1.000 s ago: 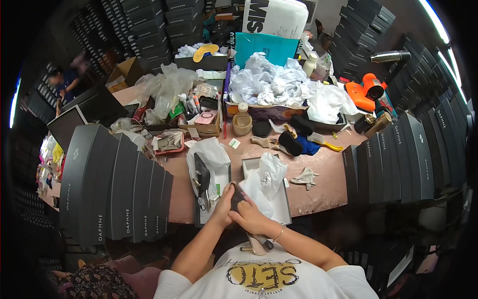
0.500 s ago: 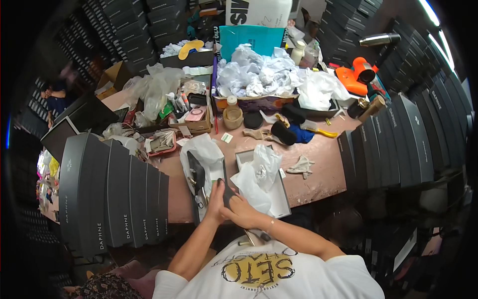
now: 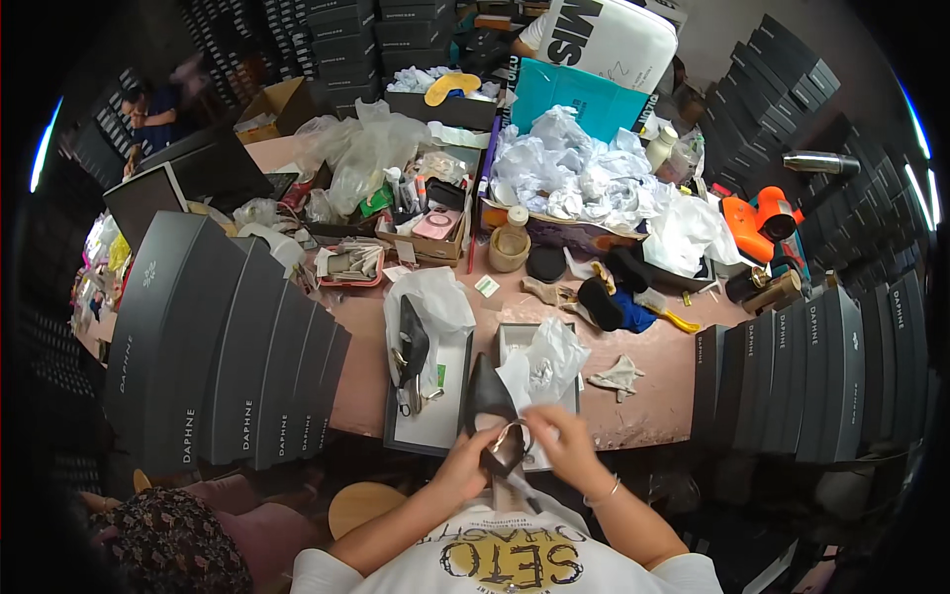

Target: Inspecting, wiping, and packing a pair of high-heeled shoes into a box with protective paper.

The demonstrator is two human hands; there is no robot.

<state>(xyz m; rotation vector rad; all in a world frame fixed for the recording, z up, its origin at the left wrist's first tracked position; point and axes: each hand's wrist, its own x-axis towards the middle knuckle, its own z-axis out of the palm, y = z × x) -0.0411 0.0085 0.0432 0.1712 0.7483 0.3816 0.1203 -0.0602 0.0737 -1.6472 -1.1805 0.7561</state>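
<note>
A dark pointed-toe shoe [image 3: 489, 394] is in front of my chest, toe pointing away and its light inside facing up. My left hand [image 3: 465, 469] is closed around its heel end, on the left side. At the shoe's looped strap [image 3: 514, 436], my right hand [image 3: 563, 442] has its fingers bent in a pinch. Beyond my left hand, an open box [image 3: 457, 381] holds another dark shoe [image 3: 414, 342] with white tissue [image 3: 442, 297]. A second open box [image 3: 515, 335], partly behind the held shoe, has crumpled white tissue [image 3: 554, 354] in it.
Dark shoe boxes stand in rows at left [image 3: 163, 337] and right [image 3: 831, 366]. Behind the work are a carton of crumpled paper [image 3: 574, 163], a glue jar [image 3: 510, 247], brushes [image 3: 599, 303] and an orange tool [image 3: 757, 223]. A small rag [image 3: 617, 376] lies on the tabletop.
The held shoe has turned so its opening shows. My right hand has parted from my left and now works at the strap. The whole view has shifted too.
</note>
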